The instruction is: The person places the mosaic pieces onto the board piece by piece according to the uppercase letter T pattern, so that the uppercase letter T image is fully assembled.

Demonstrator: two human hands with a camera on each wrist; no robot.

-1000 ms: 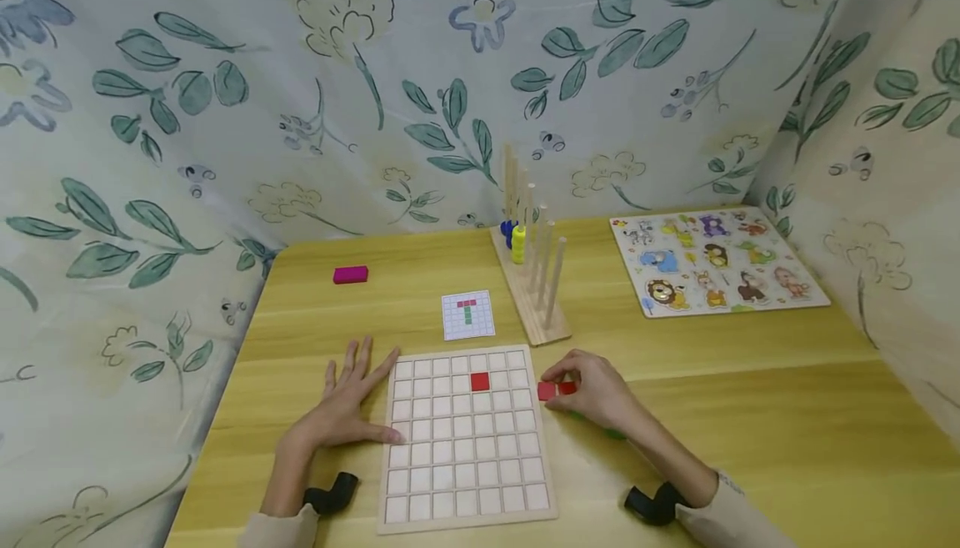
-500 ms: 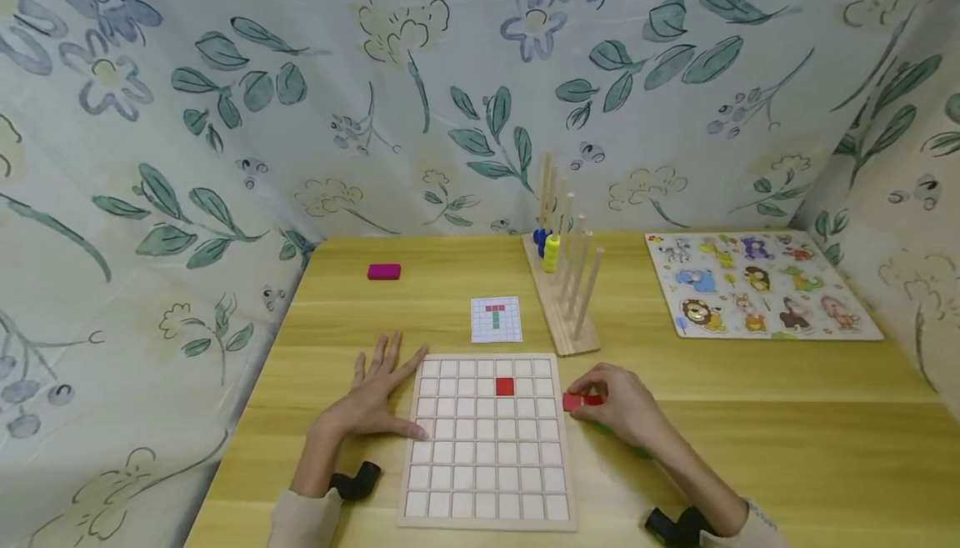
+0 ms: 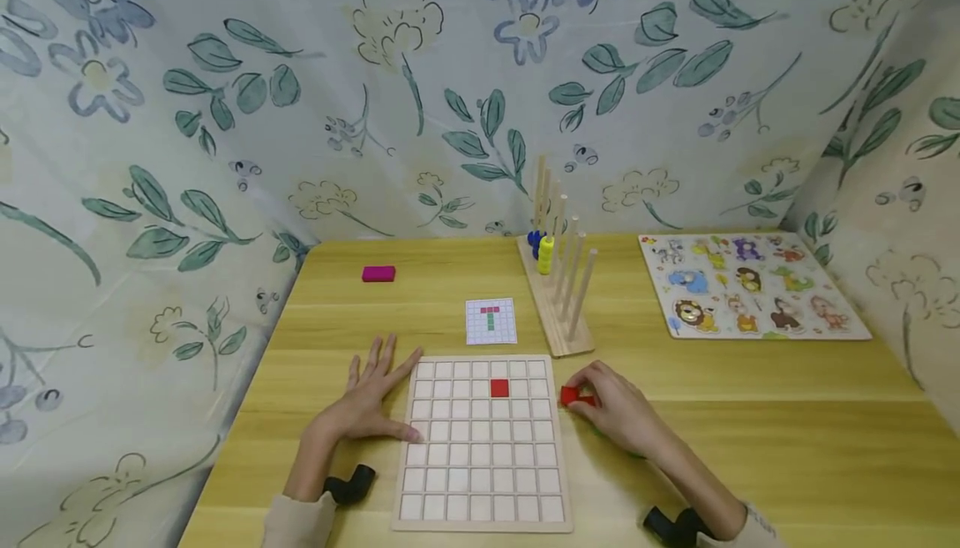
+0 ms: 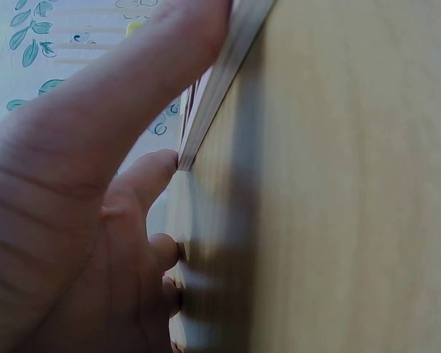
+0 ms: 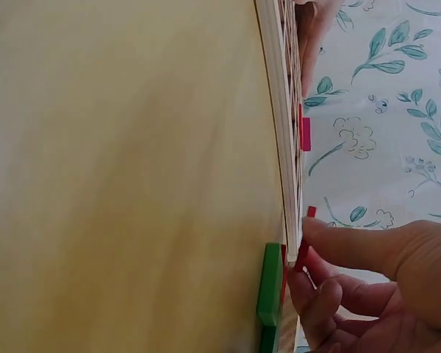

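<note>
My right hand [image 3: 617, 406] pinches a red square tile [image 3: 568, 396] between thumb and fingers, just off the right edge of the white grid board [image 3: 480, 525]. In the right wrist view, that tile [image 5: 312, 213] is held up on edge near the board's corner. Another red tile [image 3: 587, 401] lies beneath the hand, and green tiles [image 5: 270, 285] sit beside it, mostly hidden in the head view. One red tile [image 3: 499, 388] is set in a cell of the board's second row. My left hand [image 3: 365, 404] is spread flat, thumb and index finger touching the board's left edge.
Behind the board lies a pattern card [image 3: 491, 335] with a red-and-green T. A wooden peg stand [image 3: 566, 337] with blue and yellow beads stands beside it. An animal puzzle [image 3: 757, 298] is at back right, a magenta block [image 3: 378, 274] at back left.
The head view has shifted, so the table appears farther right. The pinched red tile has lost its shine and sits at a different tilt. My left hand stays at the board's edge.
</note>
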